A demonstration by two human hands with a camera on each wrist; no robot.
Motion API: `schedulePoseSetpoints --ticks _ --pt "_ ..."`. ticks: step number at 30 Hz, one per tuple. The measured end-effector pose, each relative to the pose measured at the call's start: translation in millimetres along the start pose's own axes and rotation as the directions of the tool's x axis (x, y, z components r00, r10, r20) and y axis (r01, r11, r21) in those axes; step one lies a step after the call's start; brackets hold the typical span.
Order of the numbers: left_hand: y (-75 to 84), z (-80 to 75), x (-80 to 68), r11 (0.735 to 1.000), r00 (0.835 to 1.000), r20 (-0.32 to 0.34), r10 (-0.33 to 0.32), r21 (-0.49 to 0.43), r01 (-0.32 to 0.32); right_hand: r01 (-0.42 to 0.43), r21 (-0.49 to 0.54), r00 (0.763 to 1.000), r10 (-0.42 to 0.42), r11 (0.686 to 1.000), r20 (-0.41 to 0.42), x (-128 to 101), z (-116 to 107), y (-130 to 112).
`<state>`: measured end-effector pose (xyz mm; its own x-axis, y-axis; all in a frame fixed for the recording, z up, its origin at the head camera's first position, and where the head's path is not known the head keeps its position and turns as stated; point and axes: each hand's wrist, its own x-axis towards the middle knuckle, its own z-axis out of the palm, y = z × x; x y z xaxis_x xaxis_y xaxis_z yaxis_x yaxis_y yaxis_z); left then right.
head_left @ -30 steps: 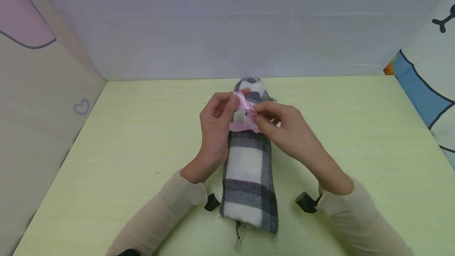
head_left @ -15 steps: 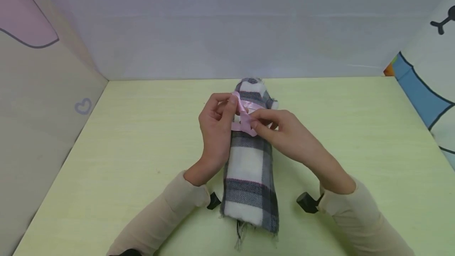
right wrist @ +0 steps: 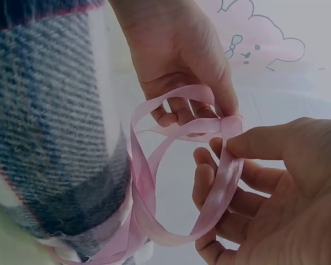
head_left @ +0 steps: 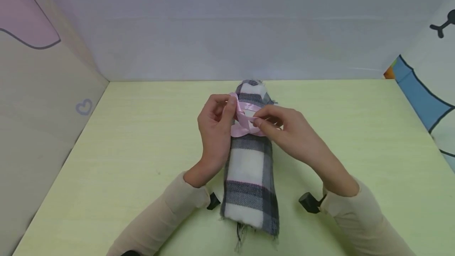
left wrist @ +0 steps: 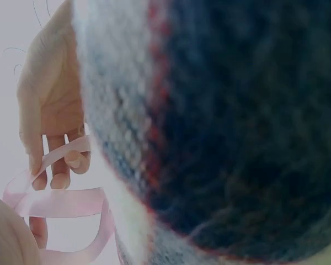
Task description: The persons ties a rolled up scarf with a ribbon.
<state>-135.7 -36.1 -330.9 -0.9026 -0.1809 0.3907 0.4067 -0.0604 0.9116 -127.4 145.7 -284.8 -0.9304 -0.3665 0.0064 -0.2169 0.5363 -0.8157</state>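
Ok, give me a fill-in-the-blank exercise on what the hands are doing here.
1. Both hands work a ribbon whose colour is ____.
2. The ribbon goes around a rolled ____ scarf.
3. The scarf lies on a ____-coloured table.
4. The left hand and right hand each ____ the ribbon.

Missing words: pink; plaid; green; pinch
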Motion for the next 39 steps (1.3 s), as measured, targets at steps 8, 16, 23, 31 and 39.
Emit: schedulePoseSetpoints --ticks 8,16,23,31,39 --pt "-0.9 0.5 -0.1 0.999 0.999 0.015 -0.045 -0.002 0.045 -0.006 0.015 1.0 0.006 1.0 -0.012 1 -2 4" --pt "-3.3 0.4 -3.7 0.995 0.994 0.053 -0.096 -0.031 0.097 0.043 -0.024 0.999 -0.043 0.999 -0.024 -9 -11 -4" --pt "-2.9 1.1 -2.2 0.99 0.987 0.098 -0.131 -0.041 0.135 0.112 -0.083 0.992 -0.106 0.99 0.065 -22 -25 -11" --pt "0.6 2.8 -2.0 0.986 0.98 0.118 -0.162 -0.021 0.166 0.094 -0.283 0.987 -0.052 0.954 0.155 -20 -9 -6" --pt "-0.7 5.7 -2.0 0.981 0.981 0.096 -0.171 -0.075 0.178 0.055 -0.36 0.994 -0.015 0.931 0.113 -15 3 2"
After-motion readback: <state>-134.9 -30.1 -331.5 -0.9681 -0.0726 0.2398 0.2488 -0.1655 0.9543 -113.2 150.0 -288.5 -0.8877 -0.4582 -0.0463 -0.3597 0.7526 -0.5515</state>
